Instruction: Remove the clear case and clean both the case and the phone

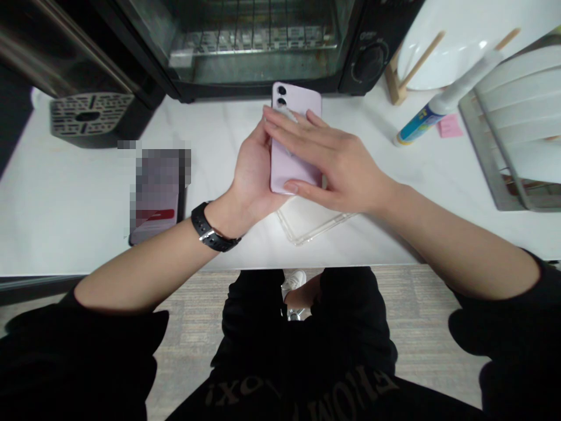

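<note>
A pale purple phone (280, 169) lies back up in my left hand (254, 161), whose palm and fingers support it from below and along its left side. Its camera lenses show near the top. My right hand (333, 158) lies across the phone's back with fingers stretched out. Under those fingers, bits of a thin, crumpled whitish tissue (288, 111) peek out, pressed against the phone; most of it is hidden. Below the phone, a clear phone case (307, 222) rests on the white counter (79, 204), partly covered by my hands.
A second phone (158, 187), blurred out, lies to the left. Behind stand a toaster oven (263, 90) and a black machine with a drip tray (90, 117). To the right are a blue-and-white tube (421, 123), a pink sticky note (450, 126) and a rack of white plates (517, 117).
</note>
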`<state>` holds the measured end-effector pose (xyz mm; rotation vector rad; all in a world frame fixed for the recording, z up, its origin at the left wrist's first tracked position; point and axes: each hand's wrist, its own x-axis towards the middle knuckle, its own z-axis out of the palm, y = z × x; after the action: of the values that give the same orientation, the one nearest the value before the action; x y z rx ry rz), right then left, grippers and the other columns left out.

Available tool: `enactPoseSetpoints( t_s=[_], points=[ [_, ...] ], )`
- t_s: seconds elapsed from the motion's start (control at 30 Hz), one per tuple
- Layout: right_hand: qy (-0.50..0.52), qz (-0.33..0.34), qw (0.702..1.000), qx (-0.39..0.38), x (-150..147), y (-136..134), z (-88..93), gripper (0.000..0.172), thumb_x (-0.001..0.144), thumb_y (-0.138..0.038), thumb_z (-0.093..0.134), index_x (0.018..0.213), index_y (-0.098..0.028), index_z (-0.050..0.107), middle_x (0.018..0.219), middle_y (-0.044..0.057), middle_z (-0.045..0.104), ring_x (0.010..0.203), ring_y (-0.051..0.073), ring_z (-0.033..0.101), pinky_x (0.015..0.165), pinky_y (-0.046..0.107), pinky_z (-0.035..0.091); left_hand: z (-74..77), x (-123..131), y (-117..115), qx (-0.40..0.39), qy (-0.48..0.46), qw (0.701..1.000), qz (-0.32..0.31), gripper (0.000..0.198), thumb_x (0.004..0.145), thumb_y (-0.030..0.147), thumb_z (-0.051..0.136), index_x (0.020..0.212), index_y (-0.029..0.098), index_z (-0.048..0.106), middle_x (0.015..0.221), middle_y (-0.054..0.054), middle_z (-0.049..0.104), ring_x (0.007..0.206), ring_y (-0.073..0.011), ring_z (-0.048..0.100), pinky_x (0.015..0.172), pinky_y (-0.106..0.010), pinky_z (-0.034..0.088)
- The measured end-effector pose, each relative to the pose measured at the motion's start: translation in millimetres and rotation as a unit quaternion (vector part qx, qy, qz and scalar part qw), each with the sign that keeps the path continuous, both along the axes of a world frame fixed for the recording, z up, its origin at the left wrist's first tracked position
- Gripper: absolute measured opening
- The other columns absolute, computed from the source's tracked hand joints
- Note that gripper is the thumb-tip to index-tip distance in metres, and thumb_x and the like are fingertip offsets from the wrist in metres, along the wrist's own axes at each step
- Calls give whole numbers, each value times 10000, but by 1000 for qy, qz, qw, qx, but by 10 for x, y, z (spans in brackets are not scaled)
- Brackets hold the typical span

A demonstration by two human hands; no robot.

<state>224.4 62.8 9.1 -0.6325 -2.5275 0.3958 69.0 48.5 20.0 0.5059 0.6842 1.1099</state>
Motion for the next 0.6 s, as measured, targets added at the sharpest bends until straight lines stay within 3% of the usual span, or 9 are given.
enactPoseSetpoints(
  t_s=[0.1, 0.17, 0.27, 0.33, 0.43, 0.6],
  points=[
    [-1, 39, 999, -3, 5, -15, -8, 635, 1015, -588, 439, 1585, -312, 399, 1653, -15, 418, 1561, 253, 394, 1341, 556, 269, -28, -41, 18, 3, 4, 1000, 13, 636, 1061, 528, 240, 1425, 83, 511, 1238, -109, 745, 1490, -280, 490, 1185, -387, 491],
    [-2, 41, 999, -6, 11, -33, 2, 538, 1031, -553, 413, 1515, -337, 508, 1582, -51, 520, 1521, 234, 459, 1327, 546, 314, -28, -62, 29, 3, 19, 999, 37, 709, 1050, 557, 223, 1495, 54, 449, 1338, -141, 712, 1471, -298, 508, 1163, -363, 506],
    [21, -10, 1000, 8, 16, -44, 12, 449, 1043, -488, 413, 1369, -308, 664, 1474, -52, 628, 1451, 229, 546, 1314, 509, 365, -10, -79, 36, 22, 33, 997, 63, 734, 1046, 556, 182, 1586, 85, 343, 1502, -106, 618, 1485, -269, 493, 1181, -329, 486],
    [43, -60, 997, 28, 16, -32, 5, 459, 1044, -492, 419, 1311, -258, 710, 1438, -12, 658, 1420, 258, 579, 1292, 524, 402, 3, -84, 31, 31, 48, 996, 64, 679, 1044, 549, 187, 1602, 194, 338, 1511, -24, 619, 1501, -240, 475, 1219, -342, 450],
    [45, -116, 992, 33, 19, 12, -22, 517, 1028, -564, 435, 1361, -253, 677, 1499, 27, 605, 1405, 301, 592, 1286, 567, 399, 10, -88, 24, 27, 62, 996, 64, 590, 1043, 514, 239, 1570, 296, 391, 1525, 54, 602, 1543, -220, 417, 1265, -343, 393],
    [24, -150, 988, 2, 37, 85, -72, 676, 979, -645, 461, 1555, -291, 470, 1670, 25, 376, 1553, 303, 406, 1356, 560, 263, 1, -58, 16, 27, 24, 999, 33, 535, 1054, 461, 321, 1492, 208, 492, 1582, 7, 545, 1574, -266, 369, 1275, -394, 401]
  ],
)
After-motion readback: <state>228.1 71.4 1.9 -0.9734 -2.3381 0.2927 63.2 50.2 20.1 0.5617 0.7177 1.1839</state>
